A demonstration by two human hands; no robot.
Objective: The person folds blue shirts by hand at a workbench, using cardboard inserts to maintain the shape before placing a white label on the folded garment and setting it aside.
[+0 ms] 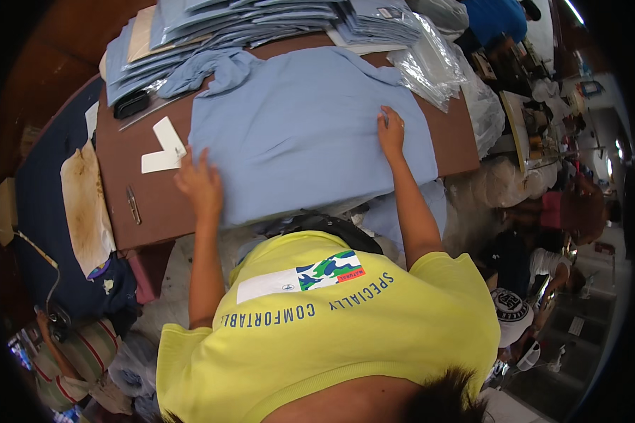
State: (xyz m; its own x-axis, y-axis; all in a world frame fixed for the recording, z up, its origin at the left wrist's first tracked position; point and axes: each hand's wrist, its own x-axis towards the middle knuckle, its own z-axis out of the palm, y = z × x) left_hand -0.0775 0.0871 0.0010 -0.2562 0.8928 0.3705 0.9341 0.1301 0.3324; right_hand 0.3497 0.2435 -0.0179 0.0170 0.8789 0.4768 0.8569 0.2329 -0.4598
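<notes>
A light blue garment (300, 130), seemingly a shirt, lies spread over the brown table (144, 229), one sleeve (215, 70) bunched at its far left. My left hand (200, 185) is open, fingers spread at the garment's left edge. Close to its fingertips lie two white hang tags (164, 149). Over the right part of the cloth, my right hand (391, 132) has its fingers curled together. A small dark bit shows between thumb and fingers; what it is I cannot make out. Thread snips (133, 205) rest on the table, left of my left hand.
Stacks of folded blue garments (254, 21) fill the far edge. Clear plastic bags (430, 63) lie at the far right. A black object (130, 104) sits at the far left corner. Stained cloth (85, 204) hangs left of the table. Other people sit at right and lower left.
</notes>
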